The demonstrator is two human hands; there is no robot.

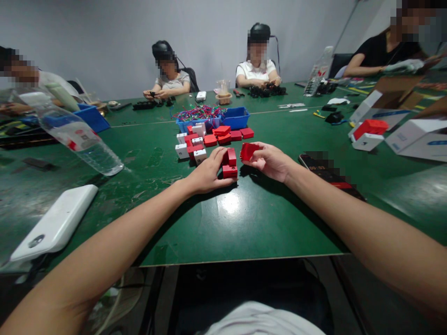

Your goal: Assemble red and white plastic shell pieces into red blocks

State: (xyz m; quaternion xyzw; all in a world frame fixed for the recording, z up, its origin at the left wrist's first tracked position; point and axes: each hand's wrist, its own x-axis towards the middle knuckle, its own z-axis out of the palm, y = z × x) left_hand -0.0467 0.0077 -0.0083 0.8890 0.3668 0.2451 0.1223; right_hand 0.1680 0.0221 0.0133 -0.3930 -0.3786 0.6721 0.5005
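My left hand (206,172) is closed around small red plastic boxes (229,171), its thumb along the near side and its fingers over the far side. One red piece stands on top of another there. Just to the right, my right hand (270,160) grips a separate red plastic box (248,151) between thumb and fingers, tilted and slightly above the green table (244,228). A cluster of white boxes (181,150) and red boxes (222,132) lies beyond my left hand. The underside of what my left hand holds is hidden.
Blue bins (236,117), one full of coloured wires (199,114), stand behind the boxes. A phone (317,167) lies by my right forearm. At left are a water bottle (80,139) and a white power bank (56,223). White cartons (419,139) stand right. Several people sit around the table.
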